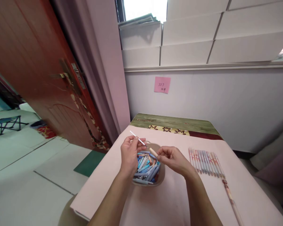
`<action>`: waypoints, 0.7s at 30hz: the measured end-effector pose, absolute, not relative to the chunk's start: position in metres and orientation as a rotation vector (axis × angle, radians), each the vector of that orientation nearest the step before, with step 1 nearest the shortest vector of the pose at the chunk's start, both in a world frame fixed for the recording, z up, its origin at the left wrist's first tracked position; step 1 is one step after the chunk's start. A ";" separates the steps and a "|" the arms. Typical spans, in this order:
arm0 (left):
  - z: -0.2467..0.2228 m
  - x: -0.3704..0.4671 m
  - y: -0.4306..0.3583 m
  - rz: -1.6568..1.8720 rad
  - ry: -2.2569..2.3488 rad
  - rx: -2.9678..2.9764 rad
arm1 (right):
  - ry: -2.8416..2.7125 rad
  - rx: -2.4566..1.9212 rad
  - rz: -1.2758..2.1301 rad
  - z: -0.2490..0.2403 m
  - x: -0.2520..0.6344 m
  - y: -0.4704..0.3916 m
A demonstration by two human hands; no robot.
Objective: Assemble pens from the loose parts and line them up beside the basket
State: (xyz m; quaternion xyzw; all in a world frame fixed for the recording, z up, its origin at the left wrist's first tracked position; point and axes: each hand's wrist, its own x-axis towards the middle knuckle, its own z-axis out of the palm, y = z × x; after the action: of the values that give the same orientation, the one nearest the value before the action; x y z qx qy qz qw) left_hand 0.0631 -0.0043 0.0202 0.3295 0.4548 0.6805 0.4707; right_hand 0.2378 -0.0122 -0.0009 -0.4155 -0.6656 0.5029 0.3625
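Observation:
My left hand (131, 151) pinches a thin white pen refill (138, 138), slanting with its tip down to the right. In my right hand (171, 157) is a short cream-coloured pen barrel (153, 152), gripped between thumb and fingers. The refill's tip is close to the barrel's upper end; whether they touch I cannot tell. Below both hands stands a beige basket (163, 175) filled with blue, white and orange pen parts (145, 168). To the right, a row of assembled pens (205, 161) lies side by side on the pink-covered table.
A long, slim patterned rod (232, 201) lies near the right side of the table (172, 207). Behind the table is a wall with a pink note (162, 85). A wooden door (49, 62), a folding stool (8, 122) and a green mat (91, 168) are at left.

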 end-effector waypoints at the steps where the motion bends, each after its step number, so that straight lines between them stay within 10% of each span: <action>1: 0.020 0.063 -0.004 1.671 1.123 0.820 | -1.720 -1.064 1.297 -0.001 0.237 -0.013; 21: 0.023 0.086 -0.012 1.548 1.134 1.032 | -1.501 -0.806 1.481 -0.005 0.237 -0.006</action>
State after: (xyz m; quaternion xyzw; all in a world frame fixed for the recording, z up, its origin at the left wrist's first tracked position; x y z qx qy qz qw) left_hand 0.0862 -0.0119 0.0227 0.4200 0.4613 0.6297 0.4629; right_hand 0.2369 -0.0064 -0.0047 -0.3227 -0.6009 0.5931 0.4278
